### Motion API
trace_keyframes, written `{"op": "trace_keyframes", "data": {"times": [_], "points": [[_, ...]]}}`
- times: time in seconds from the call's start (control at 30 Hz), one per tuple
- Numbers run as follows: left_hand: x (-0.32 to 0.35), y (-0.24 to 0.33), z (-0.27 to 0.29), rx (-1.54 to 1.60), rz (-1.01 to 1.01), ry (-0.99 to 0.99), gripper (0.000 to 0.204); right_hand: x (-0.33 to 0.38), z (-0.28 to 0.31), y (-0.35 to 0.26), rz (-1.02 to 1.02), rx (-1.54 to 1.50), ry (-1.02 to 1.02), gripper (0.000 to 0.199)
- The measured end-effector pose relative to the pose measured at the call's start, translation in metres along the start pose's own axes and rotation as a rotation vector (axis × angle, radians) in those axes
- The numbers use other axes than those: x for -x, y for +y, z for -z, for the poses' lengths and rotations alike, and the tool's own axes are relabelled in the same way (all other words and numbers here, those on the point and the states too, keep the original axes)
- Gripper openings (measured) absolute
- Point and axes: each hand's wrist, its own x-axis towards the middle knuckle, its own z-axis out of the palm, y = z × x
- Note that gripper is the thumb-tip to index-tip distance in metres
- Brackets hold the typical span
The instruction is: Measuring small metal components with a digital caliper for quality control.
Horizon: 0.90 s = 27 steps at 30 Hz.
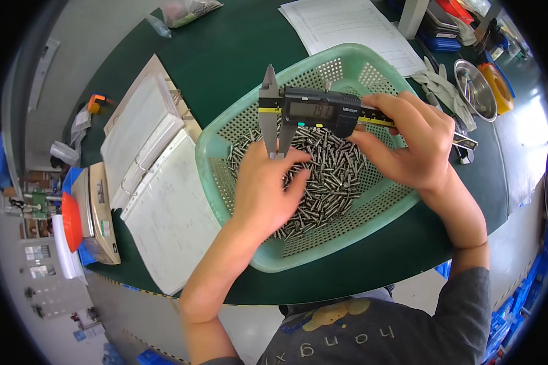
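One black-and-silver digital caliper [310, 111], steel with a plastic display housing, sits in my right hand [423, 143], above the pale green perforated plastic basket [204, 164]; my fingers lie along the top of its beam, my thumb below, near the housing's right end. I judge it stiff and moderately heavy, smooth on the metal, with the display its fragile part, so the beam and the slider's lower edge seem the places to grip. My left hand [259, 194] is at the tips of its jaws, thumb and forefinger a little parted; whether it pinches a part there I cannot tell. Beneath lie many small, shiny, slim metal pins [329, 201], light singly, probably slippery and quick to roll. Around the basket spreads a dark green tabletop [225, 42], with an open ring binder of white sheets [170, 213] and a beige weighing scale [105, 213] to my left, loose printed papers [353, 30] beyond, and pale gloves [447, 91] beside a round steel bowl [482, 91] to my right. Past the table's edge, blue plastic bins [511, 310] line the pale floor [146, 322].
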Motion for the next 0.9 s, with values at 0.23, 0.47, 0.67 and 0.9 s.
{"op": "trace_keyframes", "data": {"times": [0.23,0.47,0.67,0.9], "points": [[-0.002,0.005,-0.010,-0.506,-0.326,-0.088,0.016,-0.007,-0.005,-0.010,-0.041,-0.054,-0.038,0.035],[-0.001,0.008,-0.017,-0.260,-0.193,-0.019,0.010,0.016,-0.004,0.004,-0.079,-0.056,-0.099,0.035],[0.010,0.014,0.005,0.322,0.021,0.262,0.014,0.031,-0.001,0.032,-0.082,0.007,-0.028,0.033],[0.010,0.006,0.005,0.550,0.001,0.479,0.012,0.032,0.000,0.036,-0.080,-0.073,-0.056,0.030]]}}
